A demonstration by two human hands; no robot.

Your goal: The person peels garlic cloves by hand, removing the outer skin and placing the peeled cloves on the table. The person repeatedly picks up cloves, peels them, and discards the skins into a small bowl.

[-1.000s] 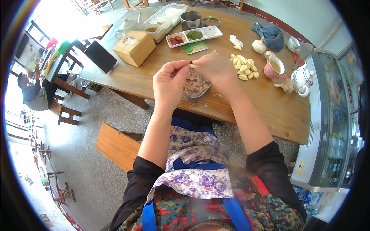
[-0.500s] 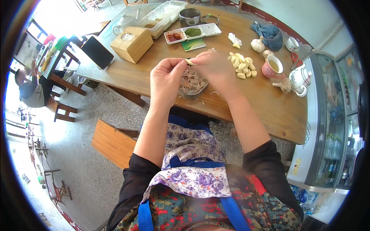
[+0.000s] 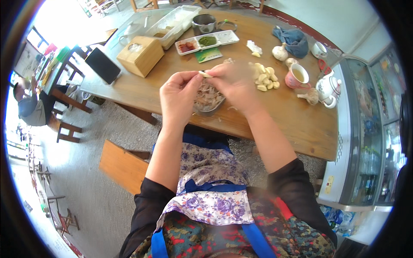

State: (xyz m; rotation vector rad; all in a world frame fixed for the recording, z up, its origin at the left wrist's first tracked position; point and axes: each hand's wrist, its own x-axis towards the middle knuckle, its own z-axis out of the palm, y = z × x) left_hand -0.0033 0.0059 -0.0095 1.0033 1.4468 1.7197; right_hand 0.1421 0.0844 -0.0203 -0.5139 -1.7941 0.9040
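Above a bowl (image 3: 218, 105) heaped with papery garlic skins (image 3: 207, 94), both my hands meet at a single garlic clove (image 3: 204, 74). The thumb and fingers of my left hand (image 3: 177, 94) pinch its left end. My right hand (image 3: 232, 84) grips the other end, though a blur covers part of that hand. To the right of my hands lies a pile of peeled garlic cloves (image 3: 263, 77). Beyond it are whole garlic bulbs (image 3: 279, 53), and another bulb (image 3: 310, 97) rests nearer the table's right end.
On the wooden table (image 3: 284, 124) stand a tissue box (image 3: 140, 56), a tablet (image 3: 102, 65), a three-part sauce dish (image 3: 207, 41), a pink cup (image 3: 297, 77), a white teapot (image 3: 328, 88) and a blue cloth (image 3: 292, 41). A stool (image 3: 122, 167) is at left, a glass-door fridge (image 3: 365, 137) at right.
The whole scene has shifted slightly left and down in the picture. Both hands keep their pinch on the clove, which is now turned a little differently between the fingertips.
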